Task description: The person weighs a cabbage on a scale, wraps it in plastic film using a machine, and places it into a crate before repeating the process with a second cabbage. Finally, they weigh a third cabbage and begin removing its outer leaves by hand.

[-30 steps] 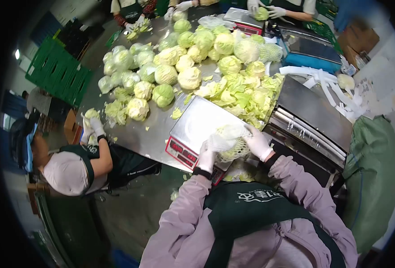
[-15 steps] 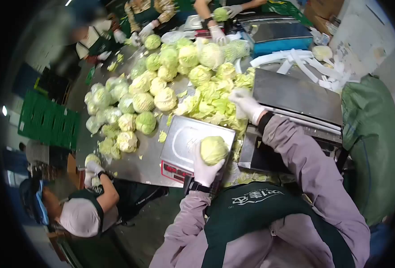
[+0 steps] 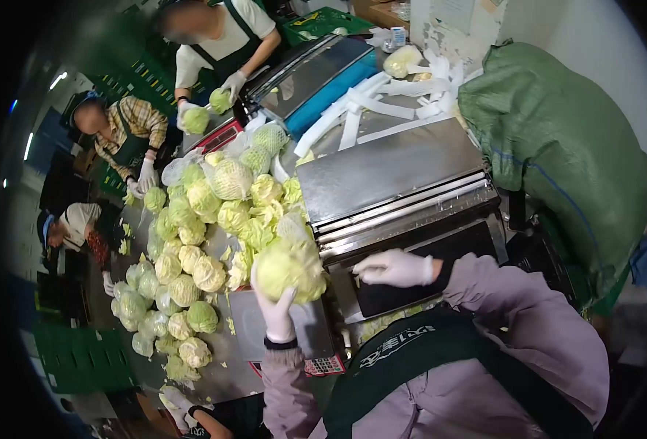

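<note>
Item one: a large, rounded, pale-green cabbage (image 3: 293,272), blurred, held up above the square grey metal weighing plate (image 3: 247,320). We saw no clear long axis in it. White netting (image 3: 291,226) showed at its far edge; whether it was wrapped around the cabbage we could not tell.

Item two: our left hand (image 3: 276,320), white-gloved, gripping the cabbage from its near side and left edge, thumb and fingers spread against it. This was the nearer hand, already in contact.

Item three: our right hand (image 3: 395,268), white-gloved, apart from the cabbage, above the flat black panel (image 3: 427,272). Its fingers were drawn together and pointed left, toward the cabbage; we could not tell whether they pinched anything. The cabbage lay to the left of these fingertips, roughly level with them in our view, with a gap between.

Item four: surroundings. A red-edged keypad (image 3: 325,366) sat at the weighing plate's near side. A broad brushed-metal cover (image 3: 389,170) stood beyond our right hand. Loose yellow-green leaves (image 3: 240,268) and a pile of pale cabbages (image 3: 184,290) lay left of the held one.
</note>
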Demonstrator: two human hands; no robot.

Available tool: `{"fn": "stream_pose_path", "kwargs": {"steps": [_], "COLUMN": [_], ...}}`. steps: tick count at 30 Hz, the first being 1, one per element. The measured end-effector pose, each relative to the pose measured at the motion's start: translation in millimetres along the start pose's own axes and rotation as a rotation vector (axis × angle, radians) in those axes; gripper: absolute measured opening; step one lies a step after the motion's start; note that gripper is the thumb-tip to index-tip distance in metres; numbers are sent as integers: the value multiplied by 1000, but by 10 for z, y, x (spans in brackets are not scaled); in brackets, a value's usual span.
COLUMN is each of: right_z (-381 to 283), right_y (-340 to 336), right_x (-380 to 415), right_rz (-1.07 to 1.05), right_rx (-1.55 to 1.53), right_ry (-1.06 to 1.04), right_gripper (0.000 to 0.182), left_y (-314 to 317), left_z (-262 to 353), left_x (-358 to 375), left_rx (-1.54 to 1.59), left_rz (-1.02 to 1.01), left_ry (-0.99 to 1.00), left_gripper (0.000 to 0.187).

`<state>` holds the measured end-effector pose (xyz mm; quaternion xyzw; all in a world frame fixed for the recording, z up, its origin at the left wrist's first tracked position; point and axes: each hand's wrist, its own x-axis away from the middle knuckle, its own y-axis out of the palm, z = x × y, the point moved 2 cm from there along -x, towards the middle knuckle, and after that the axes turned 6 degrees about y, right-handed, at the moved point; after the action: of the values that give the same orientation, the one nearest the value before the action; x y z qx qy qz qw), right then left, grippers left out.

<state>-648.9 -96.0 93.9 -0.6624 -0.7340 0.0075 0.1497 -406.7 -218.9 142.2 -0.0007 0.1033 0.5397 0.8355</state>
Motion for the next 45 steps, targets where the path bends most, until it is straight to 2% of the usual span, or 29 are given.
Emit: {"fn": "stream_pose_path", "kwargs": {"steps": [2,4,6,7,10,12,14,15,17,18,20,24,26,27,28,30,31,32,33,34,36,37,38,40,41,42,44,45], "right_z": [103,22,41,56,283,383,431,456,492,476,446,552,536,540,498,432,381,405,441,470,613,657,709,731,731,749,774,630], "right_y": [-449,-1010,-1447,-1643,-2046,-2140,-2208,-2237,-2214,-2203,-2230,-2295,-2302,-2361,-2412,-2539,-2593,-2621,-2636,-2629,-2556,-2537,-2563,-2613,-2604,-2556,-2463,-2416], "right_x": [58,93,27,-18,-209,-202,-102,-37,55,110,170,201,270,352,472,713,809,870,891,898,802,753,735,741,778,804,933,1028], "right_rz": [155,402,467,479,395,345,353,360,366,389,346,274,381,372,367,276,163,112,47,-21,-38,-49,-50,-36,36,130,230,243], "right_rx": [-232,-10,-135,-77,-102,-110,66,56,57,71,21,-39,11,135,244,612,717,835,976,1119,1124,1129,1134,1039,993,876,628,571], "right_ry": [63,108,-34,-15,-56,-61,148,158,111,64,127,188,-9,-16,-95,-211,-120,-164,-209,-259,-344,-426,-428,-382,-387,-321,-16,38], "right_gripper": [40,57,73,79,82,78,70,61,58,55,49,47,46,43,36,31,28,31,33,35,34,33,33,24,13,8,10,13], "left_y": [541,1062,1562,1757,2234,2421,2456,2428,2365,2351,2353,2364,2220,2091,1965,1656,1512,1402,1372,1394,1455,1467,1451,1417,1387,1402,1380,1283], "left_z": [79,-28,-235,-345,-701,-885,-894,-942,-1000,-981,-936,-850,-927,-852,-787,-646,-640,-652,-619,-624,-768,-842,-915,-1006,-1020,-993,-941,-928], "left_x": [-483,-891,-1256,-1400,-1649,-1669,-1619,-1593,-1528,-1504,-1461,-1360,-1324,-1303,-1264,-1238,-1193,-1146,-1090,-1022,-949,-945,-967,-974,-931,-871,-748,-646], "left_rx": [-36,-43,-68,-160,-300,-288,-325,-334,-387,-395,-485,-320,-211,-356,-448,-774,-907,-1038,-1176,-1276,-1313,-1323,-1324,-1145,-1045,-1046,-833,-674], "left_rz": [-160,-309,-444,-484,-601,-657,-702,-696,-767,-767,-825,-778,-636,-619,-568,-707,-829,-951,-1074,-1168,-1250,-1249,-1243,-1170,-1048,-1039,-868,-763], "left_ry": [27,89,164,168,134,44,38,24,151,138,119,24,-118,-111,-46,228,270,313,480,512,647,766,768,683,736,739,456,222], "left_gripper": [90,94,98,99,99,96,97,97,102,102,111,115,113,109,93,71,63,56,58,59,60,50,50,36,20,20,12,6]}}
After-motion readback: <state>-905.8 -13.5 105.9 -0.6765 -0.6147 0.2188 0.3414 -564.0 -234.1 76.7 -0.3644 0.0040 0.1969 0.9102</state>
